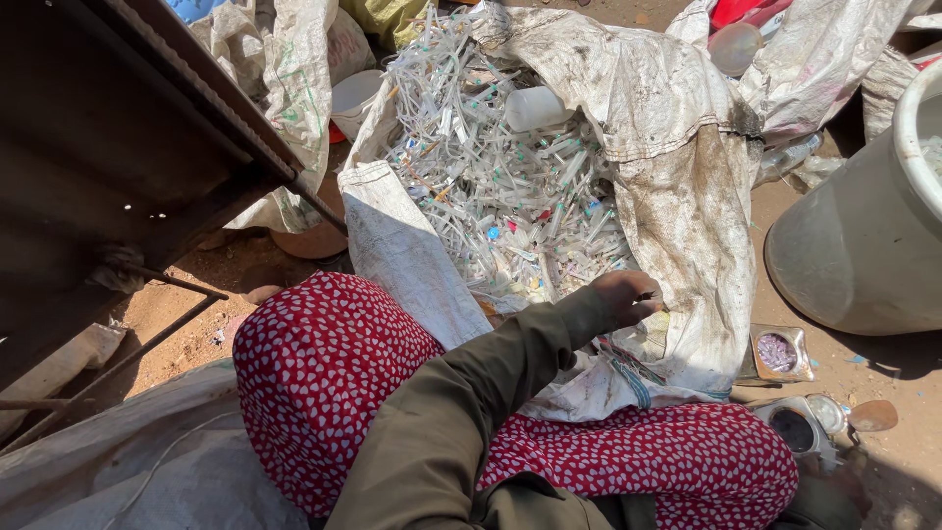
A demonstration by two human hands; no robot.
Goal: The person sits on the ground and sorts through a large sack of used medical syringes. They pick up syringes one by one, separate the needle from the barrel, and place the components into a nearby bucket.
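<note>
Head view, nearest first: red cloth with white hearts [324,383] is seen draped over the knees, and an olive sleeve [461,412] runs across it toward the sack. Only one hand [623,297] is shown; which hand it is cannot be told for sure, though the arm appears to come from the right. It is curled at the near lip of the sack [687,226], fingers bent as if pinching something small, but what is gripped, if anything, cannot be made out. The other hand is not in view.

Just beyond the hand, a heap of plastic syringes [510,186] is held in the open white sack. These are judged to be light, stiff and slippery, tangled so that several may lift together; any needle ends would be sharp, so the barrels are the safer place to be gripped. A white plastic bottle [535,106] lies on top of the heap, farther back.

To the right, a small tray [778,351] and a jar [800,424] are set on the dirt ground, and a large grey tub [863,236] stands beyond them. More sacks [285,69] are piled at the far left.
</note>
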